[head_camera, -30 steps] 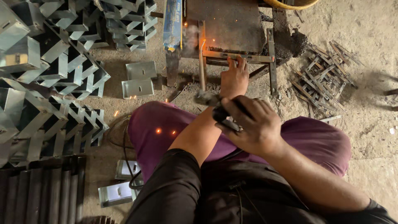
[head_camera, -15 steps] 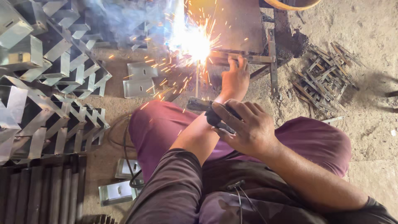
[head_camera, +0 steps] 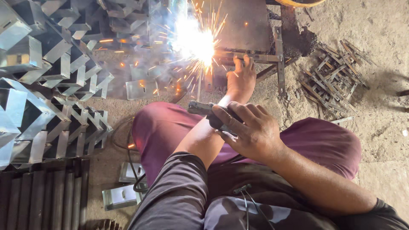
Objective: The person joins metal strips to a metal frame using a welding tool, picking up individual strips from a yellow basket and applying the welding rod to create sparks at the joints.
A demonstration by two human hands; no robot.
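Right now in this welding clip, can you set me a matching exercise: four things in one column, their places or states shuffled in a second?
Things:
1. dark electrode holder
2. bright welding arc
3. heap of thin rusty metal strips
4. stacked shiny folded sheet-metal brackets

Places or states:
A. piled along the picture's left side
B. gripped in the right hand
C. lying on the sandy ground at the picture's right
D. throwing sparks beside the left hand

Pairs: 1-B, 2-D, 3-C, 4-A
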